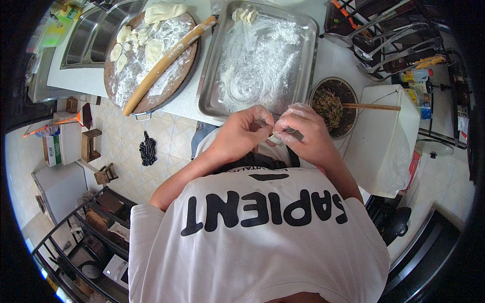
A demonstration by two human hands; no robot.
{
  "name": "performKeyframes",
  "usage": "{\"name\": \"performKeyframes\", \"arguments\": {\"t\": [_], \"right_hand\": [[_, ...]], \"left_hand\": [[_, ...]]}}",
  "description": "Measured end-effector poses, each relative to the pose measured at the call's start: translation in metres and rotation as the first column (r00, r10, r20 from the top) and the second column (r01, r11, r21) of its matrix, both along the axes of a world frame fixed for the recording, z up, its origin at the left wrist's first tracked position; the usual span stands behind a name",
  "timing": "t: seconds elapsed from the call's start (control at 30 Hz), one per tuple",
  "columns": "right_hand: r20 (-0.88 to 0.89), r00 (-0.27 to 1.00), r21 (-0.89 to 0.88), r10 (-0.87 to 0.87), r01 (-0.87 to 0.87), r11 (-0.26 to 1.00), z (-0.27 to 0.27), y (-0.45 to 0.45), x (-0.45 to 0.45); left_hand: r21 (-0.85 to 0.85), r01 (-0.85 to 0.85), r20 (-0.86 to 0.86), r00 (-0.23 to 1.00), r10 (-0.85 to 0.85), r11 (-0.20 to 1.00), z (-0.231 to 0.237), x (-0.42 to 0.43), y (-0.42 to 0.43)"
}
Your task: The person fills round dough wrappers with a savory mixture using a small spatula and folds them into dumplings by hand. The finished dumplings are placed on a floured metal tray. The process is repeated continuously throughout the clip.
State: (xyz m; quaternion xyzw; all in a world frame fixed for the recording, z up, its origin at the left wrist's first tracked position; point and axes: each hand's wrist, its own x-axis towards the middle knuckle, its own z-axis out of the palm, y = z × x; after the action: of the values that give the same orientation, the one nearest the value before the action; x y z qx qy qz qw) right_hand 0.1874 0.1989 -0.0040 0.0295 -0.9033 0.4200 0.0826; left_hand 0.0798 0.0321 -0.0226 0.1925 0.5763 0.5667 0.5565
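Note:
My left hand (246,130) and my right hand (308,130) meet over the near edge of a floured metal tray (255,72). Between their fingertips is a dumpling (277,137) of pale dough, pinched by both hands and largely hidden by the fingers. White flour coats my right-hand fingers. A few finished dumplings (244,16) stand in a row at the tray's far left corner. Just right of my right hand, a metal bowl (356,117) holds minced filling (327,108), with wooden chopsticks (373,107) lying in it and reaching out over the rim.
Left of the tray, a floured round wooden board (110,81) carries a rolling pin (166,70), flat wrappers (154,50), small dough pieces (138,38) and a large dough lump (165,12). A sink (94,38) lies beyond. Metal ladles (379,39) and a white box (373,144) are at right.

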Motion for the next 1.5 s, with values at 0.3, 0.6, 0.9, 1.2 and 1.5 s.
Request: {"name": "performKeyframes", "arguments": {"t": [0.3,0.6,0.9,1.2,1.5], "right_hand": [[0.111,0.990,-0.082,-0.092,0.101,0.991,0.002,-0.004,0.002],[0.085,0.993,-0.151,-0.085,0.097,0.984,-0.001,-0.004,0.001],[0.103,0.974,-0.196,-0.201,0.218,0.956,-0.002,-0.008,0.003],[0.113,0.976,-0.235,-0.184,0.206,0.950,0.003,-0.009,0.003],[0.031,0.974,-0.222,-0.225,0.226,0.949,0.001,-0.010,0.000]], "left_hand": [[0.015,-0.041,-0.053,0.998,0.042,0.999,0.002,0.004,0.001],[0.107,-0.047,0.128,0.991,0.033,0.993,0.001,-0.002,-0.001],[0.130,-0.044,0.101,0.994,0.031,0.991,-0.014,0.004,-0.003],[0.212,-0.087,0.087,0.994,0.070,0.973,-0.014,0.003,-0.002],[0.243,-0.143,0.039,0.990,0.138,0.959,-0.011,0.010,-0.001]]}}
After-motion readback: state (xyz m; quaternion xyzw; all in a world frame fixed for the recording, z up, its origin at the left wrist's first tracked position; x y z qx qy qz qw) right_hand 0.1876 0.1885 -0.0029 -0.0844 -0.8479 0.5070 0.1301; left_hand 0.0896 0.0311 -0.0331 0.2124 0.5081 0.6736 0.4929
